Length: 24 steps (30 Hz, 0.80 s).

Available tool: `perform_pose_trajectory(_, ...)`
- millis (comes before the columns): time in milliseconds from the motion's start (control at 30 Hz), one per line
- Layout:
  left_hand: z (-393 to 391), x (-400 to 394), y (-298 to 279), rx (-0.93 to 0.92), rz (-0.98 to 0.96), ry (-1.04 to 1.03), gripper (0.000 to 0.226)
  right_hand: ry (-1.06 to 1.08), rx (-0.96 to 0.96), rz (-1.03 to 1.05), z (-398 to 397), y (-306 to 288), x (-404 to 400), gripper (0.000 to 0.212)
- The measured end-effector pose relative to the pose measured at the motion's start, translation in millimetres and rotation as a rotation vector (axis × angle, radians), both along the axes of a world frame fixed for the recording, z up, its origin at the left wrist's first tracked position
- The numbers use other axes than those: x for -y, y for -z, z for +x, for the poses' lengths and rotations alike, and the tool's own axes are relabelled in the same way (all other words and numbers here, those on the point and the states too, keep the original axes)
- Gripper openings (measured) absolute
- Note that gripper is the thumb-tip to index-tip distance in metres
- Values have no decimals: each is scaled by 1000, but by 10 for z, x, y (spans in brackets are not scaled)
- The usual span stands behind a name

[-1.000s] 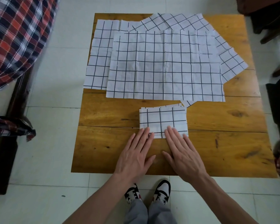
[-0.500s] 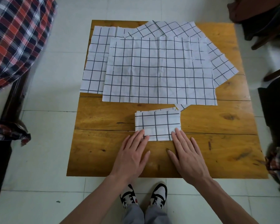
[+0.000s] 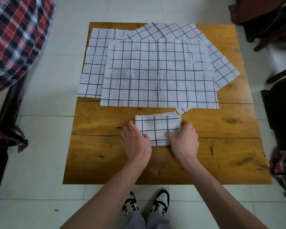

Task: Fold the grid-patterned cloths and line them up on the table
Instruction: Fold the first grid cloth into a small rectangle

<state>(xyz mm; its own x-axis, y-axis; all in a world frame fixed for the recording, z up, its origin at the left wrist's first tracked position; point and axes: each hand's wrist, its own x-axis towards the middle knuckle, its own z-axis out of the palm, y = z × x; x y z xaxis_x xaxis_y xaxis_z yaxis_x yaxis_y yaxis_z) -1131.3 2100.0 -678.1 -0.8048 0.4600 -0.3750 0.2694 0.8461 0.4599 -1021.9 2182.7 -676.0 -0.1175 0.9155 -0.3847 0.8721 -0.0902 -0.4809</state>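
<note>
One cloth is folded; the step in hand looks like picking it up to start the row, which calls for an even lift so the layers stay together. The left hand and right hand each pinch a side of the folded cloth between them on the worktop, fingers half curled. Just beyond the hands lie the unfolded cloths.

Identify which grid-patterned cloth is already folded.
The small folded cloth between both hands, nearest the person; the cloths behind it lie flat and unfolded, overlapping.
</note>
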Motion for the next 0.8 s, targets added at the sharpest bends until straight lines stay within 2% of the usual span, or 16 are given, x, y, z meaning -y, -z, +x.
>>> perform_pose_trajectory(100,-9,-62,-29,78,-4,-38,55,61,-25,-107,-16,-7,-45,59)
perform_pose_trajectory(167,-31,-57,-40,110,10,-51,51,66,-1,-157,-4,-6,-62,57)
perform_pose_trajectory(267,-58,-9,-50,193,116,-79,52,68,-16,-148,18,9,-47,52)
perform_pose_trajectory(333,-73,36,-86,301,224,-114,41,47,-83,-118,54,42,-23,48)
perform_pose_trajectory(433,-81,82,-158,443,323,-180,29,32,-142,-106,123,36,2,54)
perform_pose_trajectory(533,-61,102,-248,553,398,-284,32,9,-82,30,183,-35,68,58)
perform_pose_trajectory(633,-3,119,-322,624,489,-383,42,-68,-18,228,280,-96,159,41)
perform_pose_trajectory(700,52,133,-363,652,540,-444,47,-84,-52,99,319,-147,162,35)
perform_pose_trajectory(800,104,150,-396,692,570,-503,50,25,-339,-289,269,-214,177,47)
